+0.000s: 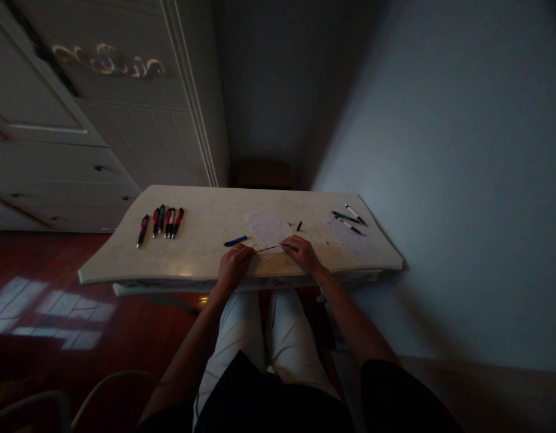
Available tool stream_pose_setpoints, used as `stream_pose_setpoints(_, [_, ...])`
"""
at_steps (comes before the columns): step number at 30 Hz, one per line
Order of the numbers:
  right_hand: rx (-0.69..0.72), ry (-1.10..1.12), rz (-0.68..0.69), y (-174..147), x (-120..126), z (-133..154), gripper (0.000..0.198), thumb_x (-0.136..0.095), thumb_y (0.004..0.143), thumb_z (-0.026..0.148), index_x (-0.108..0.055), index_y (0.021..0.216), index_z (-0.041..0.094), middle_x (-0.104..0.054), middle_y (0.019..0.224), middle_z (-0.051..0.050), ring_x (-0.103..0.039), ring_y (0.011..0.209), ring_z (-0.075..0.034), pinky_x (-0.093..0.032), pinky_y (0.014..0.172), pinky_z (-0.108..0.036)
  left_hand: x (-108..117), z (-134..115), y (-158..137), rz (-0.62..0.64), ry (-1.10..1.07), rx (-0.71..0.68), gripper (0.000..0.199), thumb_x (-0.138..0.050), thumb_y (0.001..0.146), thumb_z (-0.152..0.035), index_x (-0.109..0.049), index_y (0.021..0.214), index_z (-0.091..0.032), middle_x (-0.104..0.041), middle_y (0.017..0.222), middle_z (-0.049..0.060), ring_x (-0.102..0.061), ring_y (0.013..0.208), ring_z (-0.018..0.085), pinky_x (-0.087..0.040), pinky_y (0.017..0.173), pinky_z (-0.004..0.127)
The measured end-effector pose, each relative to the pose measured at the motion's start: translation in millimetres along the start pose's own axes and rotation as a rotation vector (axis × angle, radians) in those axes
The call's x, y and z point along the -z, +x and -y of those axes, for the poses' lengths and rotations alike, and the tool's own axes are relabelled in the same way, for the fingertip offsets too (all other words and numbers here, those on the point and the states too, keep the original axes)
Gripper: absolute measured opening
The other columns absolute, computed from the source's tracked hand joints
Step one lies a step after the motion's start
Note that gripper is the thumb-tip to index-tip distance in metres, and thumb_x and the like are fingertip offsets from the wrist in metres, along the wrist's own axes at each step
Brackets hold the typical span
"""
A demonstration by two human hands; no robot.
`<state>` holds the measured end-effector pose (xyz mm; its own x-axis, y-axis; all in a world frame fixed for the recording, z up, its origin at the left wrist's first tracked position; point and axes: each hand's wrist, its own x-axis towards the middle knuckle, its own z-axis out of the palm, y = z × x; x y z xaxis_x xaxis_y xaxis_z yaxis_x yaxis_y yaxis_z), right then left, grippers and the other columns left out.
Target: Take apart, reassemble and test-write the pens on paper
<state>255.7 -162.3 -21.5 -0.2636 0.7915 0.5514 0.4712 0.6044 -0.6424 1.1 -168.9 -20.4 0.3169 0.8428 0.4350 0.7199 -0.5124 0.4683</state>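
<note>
A thin dark pen refill (266, 249) stretches between my two hands, just above the front part of the table. My left hand (235, 262) pinches its left end with the fingers closed. At the other end, the fingertips of my right hand (300, 252) are closed on it. A blue pen barrel (235, 240) lies just beyond my left hand. Past my right hand there is a small black pen part (299, 226), with a tiny dark piece (289, 224) beside it. A sheet of paper with writing (266, 227) lies behind the refill.
On the white table (210, 207), several pens (167, 222) lie in a group at the left, with a purple pen (143, 231) nearest the edge. More pens (348, 225) rest at the right by a second written sheet (357, 243). A wall (463, 180) borders the right side.
</note>
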Motion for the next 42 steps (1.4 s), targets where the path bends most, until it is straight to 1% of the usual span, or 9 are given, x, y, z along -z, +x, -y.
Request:
stream_pose_setpoints(5, [0.012,-0.002,0.024,-0.4,-1.2,-2.6,0.021,-0.060,0.093,0.036,-0.074,0.098,0.021,-0.072,0.092,-0.008,-0.068,0.086,-0.018,-0.054,0.079,-0.032,-1.2,1.8,0.0,0.014,-0.015,0.004,0.021,-0.051,0.092,-0.020,-0.072,0.090,-0.021,-0.070,0.090,0.006,-0.064,0.082,0.019,-0.046,0.074,0.027])
stream_pose_setpoints(14, [-0.037,-0.015,-0.043,0.5,0.8,-1.0,0.020,-0.061,0.092,0.035,-0.075,0.097,0.021,-0.073,0.091,-0.008,-0.068,0.085,-0.018,-0.054,0.078,-0.030,-1.2,0.6,-0.1,-0.002,-0.025,0.012,0.022,-0.051,0.093,-0.024,-0.072,0.090,-0.020,-0.070,0.090,0.007,-0.065,0.082,0.019,-0.047,0.074,0.028])
stream_pose_setpoints(22, [-0.068,0.000,0.004,0.2,1.4,0.2,0.019,-0.062,0.091,0.033,-0.075,0.098,0.021,-0.074,0.093,-0.008,-0.069,0.087,-0.019,-0.054,0.080,-0.032,0.3,-1.2,0.9,0.003,-0.015,0.010,0.023,-0.050,0.094,-0.027,-0.071,0.089,-0.021,-0.070,0.088,0.007,-0.064,0.082,0.019,-0.047,0.073,0.028])
stream_pose_setpoints(35, [-0.069,-0.003,0.033,-0.1,-0.2,1.5,0.020,-0.064,0.090,0.037,-0.075,0.096,0.021,-0.075,0.092,-0.008,-0.070,0.084,-0.019,-0.054,0.078,-0.031,-0.1,0.0,0.6,0.020,-0.035,0.000,0.021,-0.052,0.091,-0.021,-0.073,0.089,-0.021,-0.070,0.089,0.006,-0.064,0.083,0.019,-0.047,0.074,0.028])
stream_pose_setpoints(42, [-0.063,-0.025,0.055,-0.5,-1.4,3.3,0.022,-0.066,0.088,0.040,-0.073,0.093,0.020,-0.075,0.089,-0.008,-0.069,0.082,-0.019,-0.053,0.077,-0.031,1.0,0.1,0.4,0.028,-0.068,-0.049,0.021,-0.053,0.091,-0.020,-0.073,0.088,-0.021,-0.070,0.087,0.006,-0.064,0.082,0.017,-0.047,0.075,0.026])
